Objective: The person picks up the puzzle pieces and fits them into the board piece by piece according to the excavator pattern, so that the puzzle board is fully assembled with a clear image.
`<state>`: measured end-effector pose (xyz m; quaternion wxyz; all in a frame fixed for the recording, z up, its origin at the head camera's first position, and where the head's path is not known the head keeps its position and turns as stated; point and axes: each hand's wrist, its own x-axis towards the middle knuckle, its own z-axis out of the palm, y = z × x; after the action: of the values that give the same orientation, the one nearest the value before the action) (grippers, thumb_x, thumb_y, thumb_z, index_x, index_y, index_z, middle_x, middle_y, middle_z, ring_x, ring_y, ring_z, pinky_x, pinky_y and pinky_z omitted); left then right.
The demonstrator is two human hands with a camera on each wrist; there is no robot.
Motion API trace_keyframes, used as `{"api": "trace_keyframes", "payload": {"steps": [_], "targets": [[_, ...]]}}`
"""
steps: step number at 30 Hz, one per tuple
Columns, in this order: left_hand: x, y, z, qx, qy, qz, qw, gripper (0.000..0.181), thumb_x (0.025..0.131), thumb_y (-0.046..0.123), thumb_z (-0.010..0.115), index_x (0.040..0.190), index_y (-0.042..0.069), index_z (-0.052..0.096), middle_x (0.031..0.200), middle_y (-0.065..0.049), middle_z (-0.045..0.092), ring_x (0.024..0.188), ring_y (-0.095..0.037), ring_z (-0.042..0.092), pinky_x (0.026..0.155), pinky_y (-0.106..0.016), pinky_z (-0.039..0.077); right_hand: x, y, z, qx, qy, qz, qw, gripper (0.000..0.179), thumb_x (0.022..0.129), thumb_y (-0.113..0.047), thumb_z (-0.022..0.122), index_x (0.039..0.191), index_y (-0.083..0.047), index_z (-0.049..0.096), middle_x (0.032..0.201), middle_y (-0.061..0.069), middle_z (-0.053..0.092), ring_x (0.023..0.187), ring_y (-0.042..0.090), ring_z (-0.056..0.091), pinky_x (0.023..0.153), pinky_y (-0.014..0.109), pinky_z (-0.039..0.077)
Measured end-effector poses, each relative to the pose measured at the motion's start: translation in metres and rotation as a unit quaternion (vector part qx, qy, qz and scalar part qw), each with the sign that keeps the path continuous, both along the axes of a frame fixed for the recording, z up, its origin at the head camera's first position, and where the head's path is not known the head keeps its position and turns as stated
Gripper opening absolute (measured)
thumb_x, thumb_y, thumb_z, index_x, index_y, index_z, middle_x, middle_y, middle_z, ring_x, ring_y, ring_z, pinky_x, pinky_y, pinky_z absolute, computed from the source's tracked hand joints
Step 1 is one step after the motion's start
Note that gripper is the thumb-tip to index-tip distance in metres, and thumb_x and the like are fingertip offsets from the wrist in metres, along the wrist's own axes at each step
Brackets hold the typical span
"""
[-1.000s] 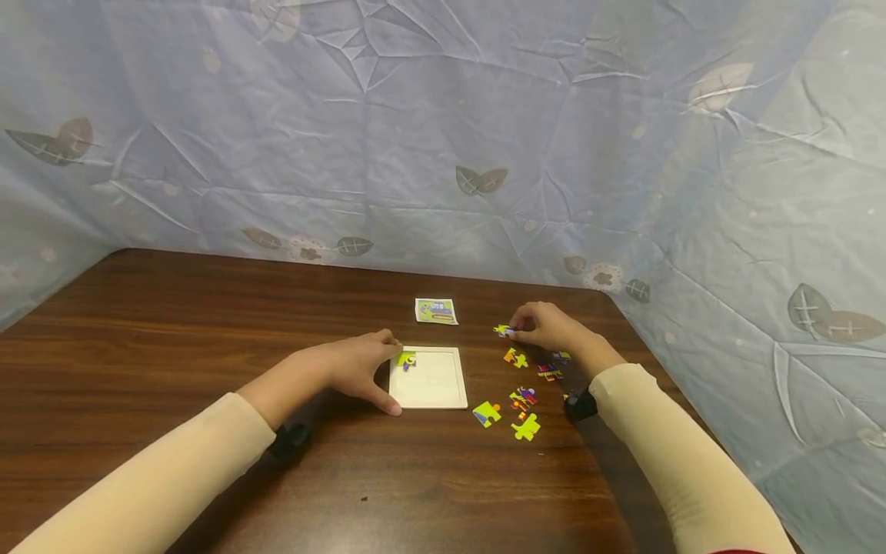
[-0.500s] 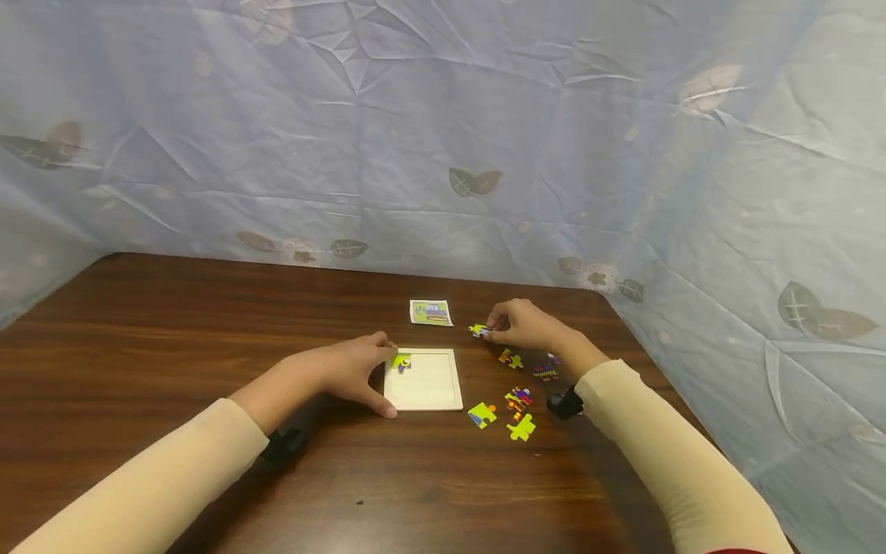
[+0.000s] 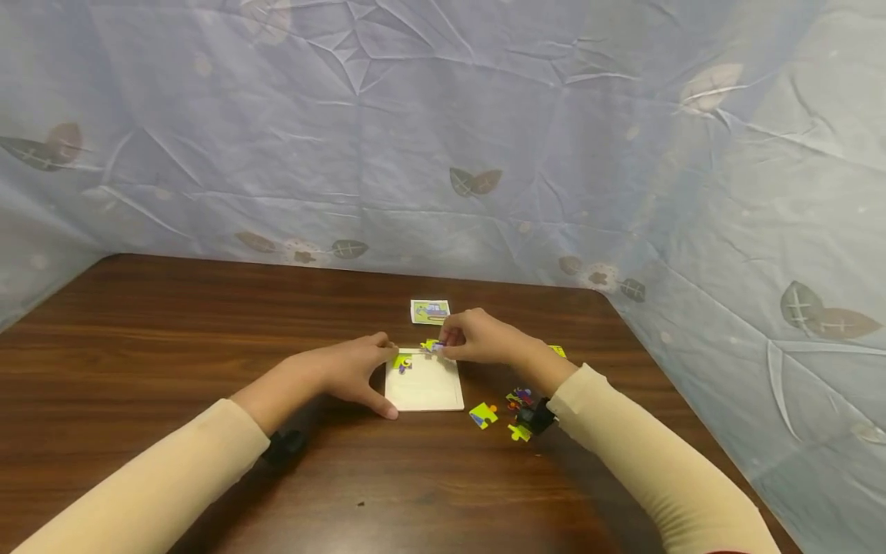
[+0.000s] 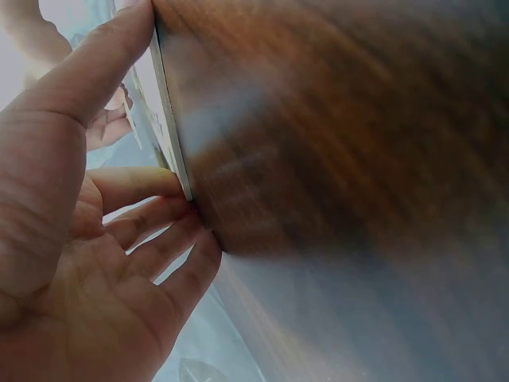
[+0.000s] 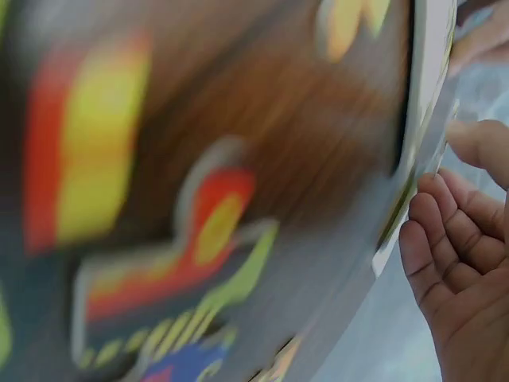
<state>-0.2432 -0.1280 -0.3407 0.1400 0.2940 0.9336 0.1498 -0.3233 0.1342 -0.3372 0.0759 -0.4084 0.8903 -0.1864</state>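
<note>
A square white puzzle tray lies on the table, with a green jigsaw piece in its far left corner. My left hand holds the tray at its left side, thumb by the near corner and index finger by the far one. The left wrist view shows those fingertips against the tray's thin edge. Between thumb and fingers my right hand pinches a green and purple jigsaw piece, over the tray's far edge. In the right wrist view the fingers of my right hand are curled.
Several loose jigsaw pieces lie right of the tray, among them a green and blue one; my right forearm hides others. A small picture card lies beyond the tray. Leaf-patterned cloth hangs behind the table.
My right hand has carried the pinched jigsaw piece left, from the loose pieces to the tray's far edge. My left hand stays at the tray's left side.
</note>
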Motion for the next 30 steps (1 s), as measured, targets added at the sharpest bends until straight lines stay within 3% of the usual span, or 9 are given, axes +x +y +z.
{"api": "trace_keyframes", "payload": {"steps": [12,22,30], "targets": [[0.000,-0.001,-0.001,0.001,0.011,-0.007,0.9999,0.104,0.082,0.056,0.085,0.154,-0.008,0.044,0.148,-0.022,0.049,0.140,-0.041,0.051,0.117,-0.055,0.044,0.018,-0.021,0.000,0.047,-0.010,0.013,0.9988,0.017,0.099,-0.017,0.073,0.106,-0.002,0.073,0.098,0.008,0.077,0.087,0.011,0.070,0.080,0.020,0.058],[0.001,-0.002,-0.002,0.002,0.010,-0.005,0.9999,0.104,0.082,0.057,0.085,0.154,-0.007,0.044,0.148,-0.021,0.049,0.139,-0.041,0.052,0.117,-0.055,0.045,0.020,-0.024,-0.001,0.050,-0.015,0.013,0.9986,0.015,0.099,-0.016,0.072,0.106,-0.003,0.073,0.098,0.007,0.076,0.087,0.011,0.069,0.080,0.019,0.057],[0.001,-0.002,-0.002,0.003,0.012,-0.005,0.9999,0.105,0.082,0.057,0.085,0.154,-0.007,0.044,0.148,-0.021,0.049,0.139,-0.040,0.052,0.117,-0.055,0.045,0.022,-0.027,0.000,0.068,0.006,0.021,0.9974,0.013,0.099,-0.015,0.072,0.105,-0.004,0.074,0.098,0.006,0.076,0.086,0.010,0.068,0.077,0.019,0.056]]}}
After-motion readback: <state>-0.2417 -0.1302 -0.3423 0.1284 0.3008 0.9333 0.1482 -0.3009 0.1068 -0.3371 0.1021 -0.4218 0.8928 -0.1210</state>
